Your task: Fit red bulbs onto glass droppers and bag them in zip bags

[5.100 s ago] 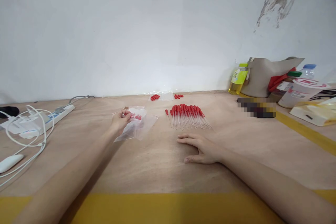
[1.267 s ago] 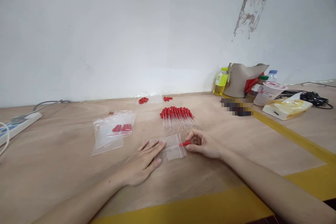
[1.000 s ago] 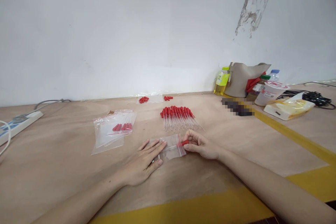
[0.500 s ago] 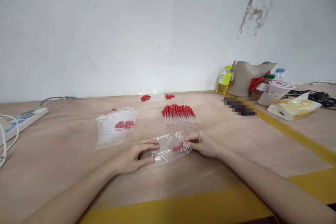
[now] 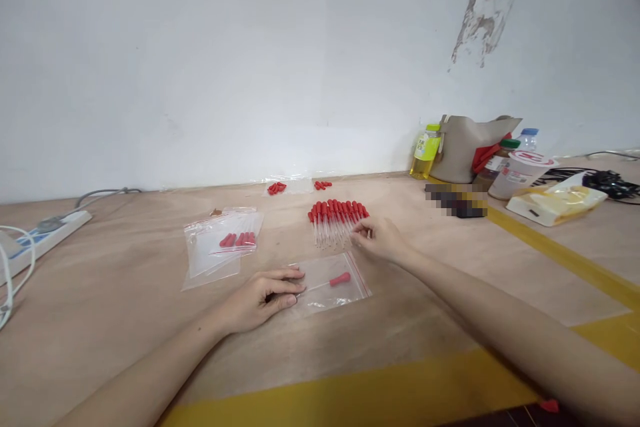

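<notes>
A clear zip bag (image 5: 320,300) with a red edge lies flat on the table. Inside it is one dropper (image 5: 340,279) with a red rubber bulb and a thin clear tube. My left hand (image 5: 265,297) presses on the bag's left end, fingers and thumb curled over it. Beyond the bag lies a row of red-bulbed droppers (image 5: 330,213), tubes pointing towards me. At the right side of that row is my right hand (image 5: 380,239), its fingers bent together over the tube ends. Whether a tube is between its fingertips is hidden.
Left of the row lie overlapping zip bags (image 5: 210,260) with several red bulbs (image 5: 240,239). More loose bulbs (image 5: 277,188) sit by the wall. A power strip (image 5: 50,233) is at the left; a yellow bottle (image 5: 425,152), grey bag (image 5: 455,150) and cup (image 5: 523,175) stand at the right.
My right hand has let go of the bag's right end and moved up to the droppers. The bag now lies flatter, its red edge uncovered. My left hand has stayed at the bag.
</notes>
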Tool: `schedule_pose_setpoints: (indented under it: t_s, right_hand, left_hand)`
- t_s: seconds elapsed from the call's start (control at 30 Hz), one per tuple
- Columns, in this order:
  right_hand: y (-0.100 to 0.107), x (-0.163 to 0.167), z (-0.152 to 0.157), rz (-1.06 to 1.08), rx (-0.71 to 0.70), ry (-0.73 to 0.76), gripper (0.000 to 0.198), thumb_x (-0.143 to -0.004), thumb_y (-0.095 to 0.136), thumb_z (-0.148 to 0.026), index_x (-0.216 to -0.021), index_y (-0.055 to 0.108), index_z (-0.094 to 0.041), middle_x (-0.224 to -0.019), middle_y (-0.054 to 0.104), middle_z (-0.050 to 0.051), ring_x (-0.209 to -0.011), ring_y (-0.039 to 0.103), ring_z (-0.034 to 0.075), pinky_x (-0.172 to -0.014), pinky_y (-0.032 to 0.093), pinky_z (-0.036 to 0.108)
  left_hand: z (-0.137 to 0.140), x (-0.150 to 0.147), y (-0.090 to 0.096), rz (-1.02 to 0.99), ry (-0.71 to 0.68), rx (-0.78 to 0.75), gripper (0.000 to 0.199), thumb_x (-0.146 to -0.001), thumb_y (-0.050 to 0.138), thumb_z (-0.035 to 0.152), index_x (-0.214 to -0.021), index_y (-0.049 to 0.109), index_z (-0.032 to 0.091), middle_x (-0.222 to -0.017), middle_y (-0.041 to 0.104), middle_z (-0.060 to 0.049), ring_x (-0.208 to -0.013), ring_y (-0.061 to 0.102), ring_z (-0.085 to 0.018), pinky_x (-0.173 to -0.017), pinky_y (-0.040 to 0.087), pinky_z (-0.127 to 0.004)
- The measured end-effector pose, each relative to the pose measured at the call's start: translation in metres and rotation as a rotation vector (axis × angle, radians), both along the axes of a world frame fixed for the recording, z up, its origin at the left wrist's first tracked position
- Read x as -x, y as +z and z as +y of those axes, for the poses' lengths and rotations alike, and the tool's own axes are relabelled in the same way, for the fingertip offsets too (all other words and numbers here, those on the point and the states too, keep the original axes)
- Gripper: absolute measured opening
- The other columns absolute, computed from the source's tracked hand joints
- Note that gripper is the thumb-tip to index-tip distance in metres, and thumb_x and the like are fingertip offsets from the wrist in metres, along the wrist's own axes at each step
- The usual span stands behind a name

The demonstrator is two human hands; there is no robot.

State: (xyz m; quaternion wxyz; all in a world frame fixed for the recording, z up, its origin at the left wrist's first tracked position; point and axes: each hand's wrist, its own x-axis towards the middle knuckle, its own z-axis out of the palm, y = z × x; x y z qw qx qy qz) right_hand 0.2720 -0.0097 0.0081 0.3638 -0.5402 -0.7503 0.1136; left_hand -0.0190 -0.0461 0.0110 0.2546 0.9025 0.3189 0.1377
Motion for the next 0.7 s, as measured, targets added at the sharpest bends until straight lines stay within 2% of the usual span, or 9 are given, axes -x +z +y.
schedule_pose_setpoints:
  t_s: [0.1, 0.23, 0.37, 0.5, 0.7]
  right_hand:
    - [0.015, 0.015, 0.031, -0.142, -0.113, -0.043, 0.018, -0.076, 0.049, -0.023, -0.073, 0.066, -0.017, -0.074, 0.062, 0.005, -0.071, 0.052, 0.015, -0.068, 0.038, 0.028]
    - [0.021, 0.035, 0.072, -0.274, -0.191, -0.170, 0.023, -0.079, 0.049, -0.033, -0.087, 0.067, -0.021, -0.099, 0.059, 0.008, -0.098, 0.045, 0.023, -0.082, 0.032, 0.039]
    - [0.019, 0.041, 0.098, -0.311, -0.123, -0.160, 0.026, -0.082, 0.045, -0.037, -0.093, 0.066, -0.026, -0.112, 0.053, 0.006, -0.106, 0.040, 0.024, -0.086, 0.027, 0.045]
    - [0.019, 0.039, 0.108, -0.294, -0.055, -0.089, 0.021, -0.081, 0.048, -0.034, -0.085, 0.067, -0.026, -0.112, 0.054, 0.005, -0.106, 0.040, 0.024, -0.086, 0.026, 0.045]
    - [0.025, 0.040, 0.112, -0.219, 0.023, -0.075, 0.013, -0.076, 0.053, -0.027, -0.077, 0.066, -0.022, -0.109, 0.056, 0.006, -0.107, 0.041, 0.025, -0.086, 0.027, 0.047]
  left_hand:
    - [-0.001, -0.001, 0.000, -0.003, -0.003, 0.002, 0.030, -0.088, 0.042, 0.035, -0.113, 0.057, 0.028, -0.128, 0.048, -0.002, -0.121, 0.040, -0.020, -0.098, 0.037, -0.037]
    - [-0.001, 0.000, -0.001, -0.010, 0.003, 0.014, 0.030, -0.088, 0.042, 0.035, -0.113, 0.057, 0.028, -0.128, 0.048, -0.002, -0.121, 0.040, -0.021, -0.098, 0.036, -0.038]
    - [-0.001, 0.001, -0.001, -0.010, 0.010, 0.012, 0.030, -0.087, 0.042, 0.036, -0.112, 0.058, 0.028, -0.127, 0.049, -0.002, -0.121, 0.040, -0.021, -0.099, 0.035, -0.038]
    - [-0.001, 0.001, -0.001, -0.021, 0.005, 0.011, 0.030, -0.087, 0.043, 0.036, -0.111, 0.059, 0.027, -0.126, 0.049, -0.003, -0.120, 0.040, -0.021, -0.099, 0.035, -0.039]
    - [-0.002, 0.001, -0.002, -0.016, 0.012, 0.033, 0.030, -0.087, 0.042, 0.036, -0.112, 0.058, 0.028, -0.127, 0.048, -0.002, -0.120, 0.040, -0.021, -0.099, 0.035, -0.039]
